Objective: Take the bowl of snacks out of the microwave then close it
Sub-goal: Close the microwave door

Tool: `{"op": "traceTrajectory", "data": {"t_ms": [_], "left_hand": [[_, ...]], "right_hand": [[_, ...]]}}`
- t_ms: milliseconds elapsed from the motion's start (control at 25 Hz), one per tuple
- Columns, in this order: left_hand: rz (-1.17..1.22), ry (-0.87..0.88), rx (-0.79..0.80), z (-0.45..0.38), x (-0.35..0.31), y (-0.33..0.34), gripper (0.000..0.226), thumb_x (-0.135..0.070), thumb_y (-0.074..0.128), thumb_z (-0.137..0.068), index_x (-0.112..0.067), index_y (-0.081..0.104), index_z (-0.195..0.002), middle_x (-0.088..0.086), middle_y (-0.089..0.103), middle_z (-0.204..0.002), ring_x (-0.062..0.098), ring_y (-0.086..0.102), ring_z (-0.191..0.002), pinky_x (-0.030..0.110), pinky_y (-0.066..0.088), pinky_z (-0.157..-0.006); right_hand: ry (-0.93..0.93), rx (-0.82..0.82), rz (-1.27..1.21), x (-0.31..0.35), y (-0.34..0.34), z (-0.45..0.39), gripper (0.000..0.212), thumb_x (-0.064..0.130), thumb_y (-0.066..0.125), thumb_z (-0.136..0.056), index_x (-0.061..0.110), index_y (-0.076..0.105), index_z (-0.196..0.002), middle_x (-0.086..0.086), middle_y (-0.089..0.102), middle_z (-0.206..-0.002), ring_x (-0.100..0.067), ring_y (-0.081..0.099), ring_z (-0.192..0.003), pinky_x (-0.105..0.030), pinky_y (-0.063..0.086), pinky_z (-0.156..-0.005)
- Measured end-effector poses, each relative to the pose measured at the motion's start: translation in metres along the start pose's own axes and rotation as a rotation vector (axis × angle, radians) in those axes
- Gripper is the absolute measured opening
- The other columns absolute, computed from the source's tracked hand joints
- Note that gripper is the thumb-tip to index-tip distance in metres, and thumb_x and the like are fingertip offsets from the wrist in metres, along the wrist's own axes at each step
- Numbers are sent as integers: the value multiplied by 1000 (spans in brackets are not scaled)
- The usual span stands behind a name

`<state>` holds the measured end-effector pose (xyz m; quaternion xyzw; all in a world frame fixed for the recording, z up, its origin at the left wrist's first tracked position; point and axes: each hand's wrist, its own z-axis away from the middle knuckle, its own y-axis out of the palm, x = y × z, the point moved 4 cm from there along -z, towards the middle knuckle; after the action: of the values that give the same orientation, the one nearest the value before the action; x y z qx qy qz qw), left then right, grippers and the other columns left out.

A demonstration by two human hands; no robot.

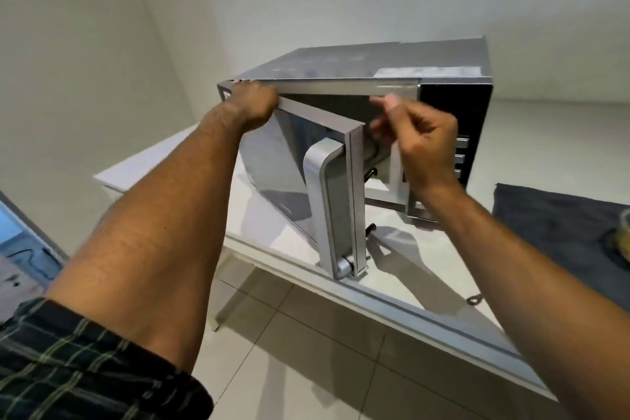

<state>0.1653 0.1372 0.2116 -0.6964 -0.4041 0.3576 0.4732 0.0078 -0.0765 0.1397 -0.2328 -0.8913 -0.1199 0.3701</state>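
A silver microwave (344,66) stands on a white table (412,269) against the wall. Its door (289,177) hangs about half open, swung toward me, with the curved silver handle (322,201) facing out. My left hand (252,106) curls over the door's top edge at the hinge corner. My right hand (414,143) hovers in front of the cavity opening by the control panel, fingers loosely bent, holding nothing. The cavity looks dark; I cannot tell what is inside. A bowl (624,242) with yellowish snacks shows only as a sliver at the right edge.
The bowl sits on a dark grey cloth (552,225) spread on the table to the right of the microwave. Below the table edge lies a tiled floor (306,351). A wall stands close on the left, with a blue-framed object (20,242) low down.
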Motion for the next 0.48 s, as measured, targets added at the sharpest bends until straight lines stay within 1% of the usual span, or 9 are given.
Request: {"op": "traceTrajectory", "data": {"t_ms": [80, 120, 200, 240, 320, 360, 400, 480], "left_hand": [[-33, -30, -47, -7, -7, 6, 32, -6, 38, -99, 6, 63, -115, 34, 57, -129, 48, 51, -122, 51, 34, -110], [-15, -83, -68, -10, -10, 9, 35, -8, 39, -99, 6, 61, -122, 35, 52, -136, 49, 45, -129, 53, 29, -114], [101, -219, -142, -11, -13, 14, 48, -19, 37, -99, 6, 49, -139, 33, 36, -151, 46, 27, -143, 53, 17, -120], [158, -245, -182, -9, -16, 17, 54, -24, 35, -99, 6, 43, -144, 31, 30, -155, 44, 21, -147, 52, 14, -122], [192, -212, -244, -6, -28, 20, 62, -31, 33, -99, 6, 34, -149, 27, 24, -160, 41, 14, -151, 49, 7, -125], [194, -163, -282, -5, -37, 22, 63, -31, 32, -100, 6, 31, -151, 25, 23, -162, 38, 11, -153, 46, 4, -126], [207, -105, -327, -5, -47, 24, 62, -28, 31, -100, 5, 30, -152, 22, 23, -163, 35, 10, -154, 44, 2, -126], [230, -12, -372, -6, -67, 28, 58, -22, 30, -99, 3, 36, -151, 17, 29, -162, 30, 12, -155, 43, 4, -127]], "right_hand": [[-147, 111, 3, 21, -12, -14, 39, 40, 57, -100, 9, 80, -102, 2, 81, -98, -7, 75, -95, -22, 57, -84], [-232, 184, 75, 30, -14, -19, 39, 42, 58, -99, 10, 81, -101, 2, 80, -101, -7, 75, -98, -25, 58, -88], [-436, 271, 352, 42, -13, -23, 32, 40, 66, -96, 12, 82, -102, 2, 80, -102, -8, 75, -98, -32, 60, -87], [-520, 280, 503, 45, -13, -24, 30, 39, 68, -95, 14, 82, -103, 1, 81, -102, -11, 75, -97, -36, 60, -85], [-608, 280, 730, 48, -13, -28, 30, 39, 65, -96, 16, 83, -103, -1, 82, -101, -17, 75, -97, -39, 60, -81], [-613, 288, 811, 49, -15, -32, 31, 39, 62, -97, 17, 83, -104, -2, 82, -101, -19, 75, -98, -40, 59, -81], [-598, 305, 879, 49, -17, -37, 32, 40, 60, -98, 17, 83, -105, -2, 82, -103, -20, 75, -99, -40, 59, -83], [-566, 344, 983, 48, -22, -45, 34, 40, 56, -99, 19, 81, -108, -1, 81, -107, -20, 74, -104, -39, 58, -88]]}}
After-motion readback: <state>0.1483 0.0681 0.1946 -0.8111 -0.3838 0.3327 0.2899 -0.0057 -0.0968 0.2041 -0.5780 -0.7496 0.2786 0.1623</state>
